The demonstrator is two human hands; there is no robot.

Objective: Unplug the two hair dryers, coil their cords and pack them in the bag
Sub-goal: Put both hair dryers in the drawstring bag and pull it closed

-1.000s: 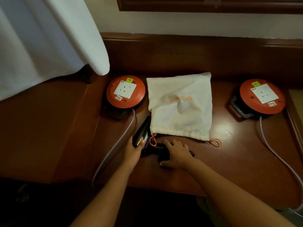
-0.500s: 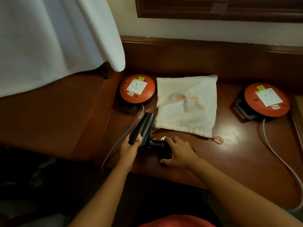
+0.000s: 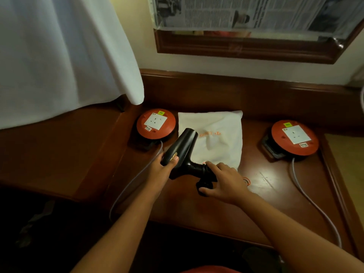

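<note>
A black hair dryer (image 3: pixel 184 149) is lifted over the near edge of the white drawstring bag (image 3: pixel 218 138), nozzle pointing away. My left hand (image 3: pixel 162 167) grips its barrel from the left. My right hand (image 3: pixel 224 181) holds the handle end, with the coiled black cord (image 3: pixel 204 187) bunched under its fingers. The bag lies flat on the wooden desk (image 3: pixel 266 194), and an orange drawstring loop (image 3: pixel 247 181) shows at its mouth. Only one dryer is visible.
Two red cord reels with white sockets sit on the desk, one left (image 3: pixel 155 126) and one right (image 3: pixel 294 136) of the bag, nothing plugged in. Grey cables (image 3: pixel 307 198) trail from them over the front edge. A white cloth (image 3: pixel 65 56) hangs at the upper left.
Both hands have raised the dryer off the desk and swung its barrel up over the bag's near edge. The camera has tilted upward, showing more wall.
</note>
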